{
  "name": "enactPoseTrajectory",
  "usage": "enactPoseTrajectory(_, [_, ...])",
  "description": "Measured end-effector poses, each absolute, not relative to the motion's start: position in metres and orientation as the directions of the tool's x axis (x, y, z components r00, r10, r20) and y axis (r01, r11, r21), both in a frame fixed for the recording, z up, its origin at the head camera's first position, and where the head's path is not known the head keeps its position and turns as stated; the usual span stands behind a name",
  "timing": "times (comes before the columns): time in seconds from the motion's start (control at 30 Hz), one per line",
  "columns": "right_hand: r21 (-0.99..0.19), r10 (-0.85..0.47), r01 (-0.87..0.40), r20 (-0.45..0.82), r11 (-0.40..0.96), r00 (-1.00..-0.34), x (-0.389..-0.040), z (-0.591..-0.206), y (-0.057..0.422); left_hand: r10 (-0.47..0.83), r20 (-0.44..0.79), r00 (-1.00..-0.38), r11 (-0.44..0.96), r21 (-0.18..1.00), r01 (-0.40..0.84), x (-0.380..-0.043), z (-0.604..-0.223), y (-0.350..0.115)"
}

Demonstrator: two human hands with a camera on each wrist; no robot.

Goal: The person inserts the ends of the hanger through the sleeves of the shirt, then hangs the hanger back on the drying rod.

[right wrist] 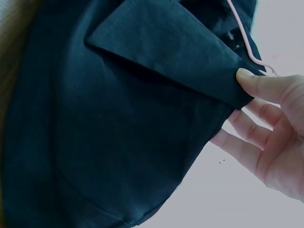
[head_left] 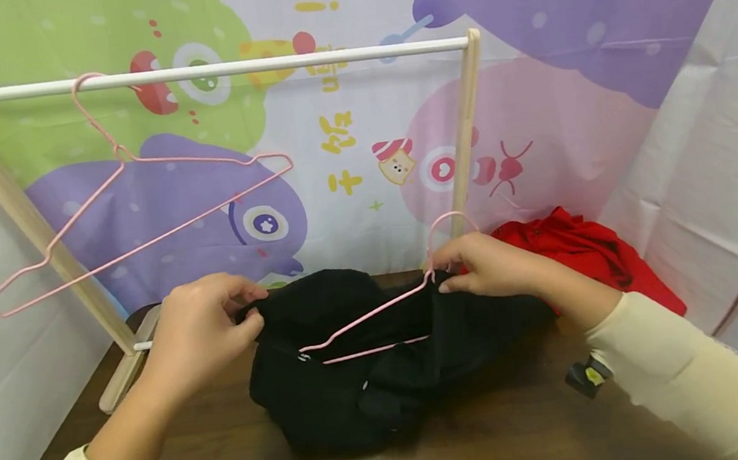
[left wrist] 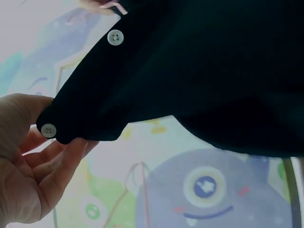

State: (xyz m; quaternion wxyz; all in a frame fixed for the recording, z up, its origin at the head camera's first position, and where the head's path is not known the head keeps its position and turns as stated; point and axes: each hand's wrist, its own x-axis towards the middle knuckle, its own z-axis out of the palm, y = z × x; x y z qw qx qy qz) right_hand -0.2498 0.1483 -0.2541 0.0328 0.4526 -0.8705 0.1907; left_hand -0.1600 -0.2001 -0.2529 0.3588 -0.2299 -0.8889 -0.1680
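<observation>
A black shirt (head_left: 334, 401) with white buttons and a collar lies bunched on the table, partly lifted by both hands. My left hand (head_left: 206, 332) pinches its front edge near a button (left wrist: 48, 130), thumb on one side and fingers on the other. My right hand (head_left: 482, 266) pinches the collar (right wrist: 175, 52) beside the hanger's neck. The pink hanger (head_left: 378, 310) sits inside the shirt's opening, its hook rising above the cloth next to the right fingers. One hanger shoulder shows in the opening; the other is hidden under the cloth.
Behind the shirt stands a wooden rack with a white rail (head_left: 356, 54). Another pink hanger (head_left: 197, 157) hangs from the rail at the left. A red garment (head_left: 590, 250) lies at the back right of the brown table (head_left: 489, 444). A patterned curtain (head_left: 343, 5) closes off the back.
</observation>
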Motion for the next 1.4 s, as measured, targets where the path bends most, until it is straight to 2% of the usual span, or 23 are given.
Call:
enactPoseTrajectory(0.27, [-0.174,-0.745,-0.801,0.298,0.572,-0.597,-0.249,-0.265,0.137,0.266,0.771,-0.578,0.827,0.126,0.549,-0.154,-0.241,-0.175])
enactPoseTrajectory(0.57, [-0.075,-0.657,-0.728,0.375,0.681,-0.654,-0.244,-0.268,0.129,0.302,0.805,-0.511,0.779,0.101,0.619,-0.132,-0.237,-0.148])
enactPoseTrajectory(0.67, [-0.066,-0.620,-0.695,0.399,0.716,-0.676,-0.243,-0.267,0.128,0.343,0.781,-0.522,0.761,0.094,0.641,-0.125,-0.243,-0.140])
enactPoseTrajectory(0.9, [-0.075,-0.550,-0.637,0.433,0.767,-0.714,-0.244,-0.266,0.126,0.457,0.667,-0.588,0.751,0.065,0.657,-0.123,-0.282,-0.116])
enactPoseTrajectory(1.13, [-0.097,-0.525,-0.629,0.461,0.771,-0.715,-0.242,-0.266,0.126,0.553,0.577,-0.600,0.749,-0.029,0.662,-0.135,-0.318,-0.098])
enactPoseTrajectory(1.27, [-0.108,-0.530,-0.651,0.488,0.751,-0.693,-0.241,-0.268,0.127,0.540,0.569,-0.620,0.782,-0.067,0.619,-0.145,-0.330,-0.097])
enactPoseTrajectory(1.4, [-0.103,-0.546,-0.673,0.502,0.732,-0.670,-0.239,-0.270,0.129,0.447,0.643,-0.622,0.814,-0.004,0.581,-0.155,-0.331,-0.104])
